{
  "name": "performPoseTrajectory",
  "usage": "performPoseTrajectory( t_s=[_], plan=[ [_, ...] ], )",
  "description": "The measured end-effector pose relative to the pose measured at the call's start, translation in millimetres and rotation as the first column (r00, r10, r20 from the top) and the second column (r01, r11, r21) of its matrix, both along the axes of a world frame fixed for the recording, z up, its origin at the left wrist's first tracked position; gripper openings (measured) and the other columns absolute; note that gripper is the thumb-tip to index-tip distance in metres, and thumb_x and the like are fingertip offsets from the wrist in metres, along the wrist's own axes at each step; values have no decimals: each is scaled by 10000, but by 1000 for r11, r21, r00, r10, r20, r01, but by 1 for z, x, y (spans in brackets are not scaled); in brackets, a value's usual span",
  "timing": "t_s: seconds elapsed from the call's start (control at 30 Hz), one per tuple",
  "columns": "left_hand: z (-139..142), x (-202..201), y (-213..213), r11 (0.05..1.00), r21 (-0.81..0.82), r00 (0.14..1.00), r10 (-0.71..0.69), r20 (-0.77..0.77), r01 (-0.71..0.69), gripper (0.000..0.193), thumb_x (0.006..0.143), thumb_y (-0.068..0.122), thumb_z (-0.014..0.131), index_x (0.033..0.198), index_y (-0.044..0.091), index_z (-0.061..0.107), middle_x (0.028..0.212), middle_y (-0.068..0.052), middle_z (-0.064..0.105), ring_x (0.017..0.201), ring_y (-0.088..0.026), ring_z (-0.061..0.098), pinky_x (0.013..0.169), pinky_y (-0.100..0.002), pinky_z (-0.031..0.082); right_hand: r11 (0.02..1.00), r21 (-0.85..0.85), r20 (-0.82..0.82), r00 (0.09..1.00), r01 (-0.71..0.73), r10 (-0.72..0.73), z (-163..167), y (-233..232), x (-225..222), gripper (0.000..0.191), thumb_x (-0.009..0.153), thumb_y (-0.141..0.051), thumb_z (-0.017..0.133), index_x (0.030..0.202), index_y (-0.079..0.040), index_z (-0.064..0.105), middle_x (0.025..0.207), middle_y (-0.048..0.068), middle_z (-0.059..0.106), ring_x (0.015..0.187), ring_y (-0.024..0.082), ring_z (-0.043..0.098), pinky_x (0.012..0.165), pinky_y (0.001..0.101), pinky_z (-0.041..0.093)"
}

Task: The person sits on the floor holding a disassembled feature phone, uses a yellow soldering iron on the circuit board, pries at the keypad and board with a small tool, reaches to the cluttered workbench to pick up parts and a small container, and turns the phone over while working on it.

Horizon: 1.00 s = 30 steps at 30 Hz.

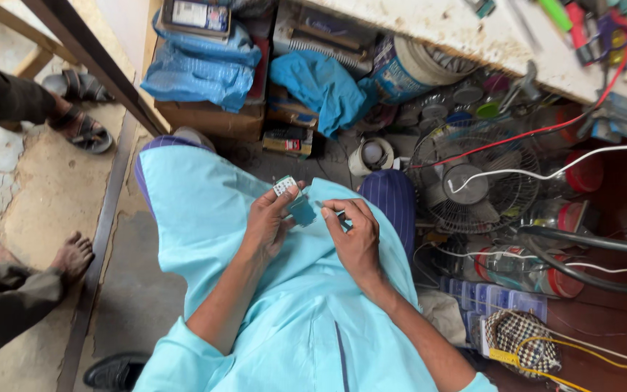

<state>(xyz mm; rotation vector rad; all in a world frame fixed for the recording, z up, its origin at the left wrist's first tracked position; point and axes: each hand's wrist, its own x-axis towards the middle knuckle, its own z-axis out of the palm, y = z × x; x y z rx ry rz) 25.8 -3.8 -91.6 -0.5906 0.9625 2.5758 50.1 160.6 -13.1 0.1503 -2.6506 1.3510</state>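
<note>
Over my lap, my left hand point(270, 221) grips a small teal circuit board point(300, 208) with a white block point(284, 186) at its top end. My right hand point(353, 231) is curled beside it, fingertips pinching at the board's right edge; whatever it pinches is too small to make out. Both hands rest above my light blue garment point(205, 218).
A wire-caged fan point(473, 181) lies at the right among jars with red lids point(571, 218) and cables. Boxes under blue cloth point(197, 72) stand ahead. A workbench point(473, 36) carries tools. Other people's feet point(74, 254) and sandals point(85, 131) are at left.
</note>
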Motion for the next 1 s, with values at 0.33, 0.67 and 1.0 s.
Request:
performPoseTrajectory(
  t_s=[0.33,0.67,1.0],
  plan=[
    [-22,9,18,988,118,988,110,-111,-97,287,1027,234,597,1246,59,535,1273,-169,705,1132,-271,719,952,-437,613,999,44,49,998,-30,28,-12,-6,-3,134,951,-108,713,1075,-69,746,929,53,702,802,176,660,734,318,543],
    [-25,16,21,983,158,962,132,-239,-96,226,1064,223,572,1187,57,479,1288,-212,691,1161,-286,711,982,-431,611,997,71,15,999,-33,32,-17,-6,0,158,951,-127,730,1101,-95,767,962,56,655,863,186,671,745,322,552],
    [-23,16,24,980,165,961,145,-235,-108,224,1062,211,558,1191,51,466,1295,-221,692,1158,-289,710,975,-435,609,996,81,-15,999,-44,45,-17,-7,1,174,946,-109,726,1115,-92,766,962,63,650,869,178,671,732,315,553]
  ],
)
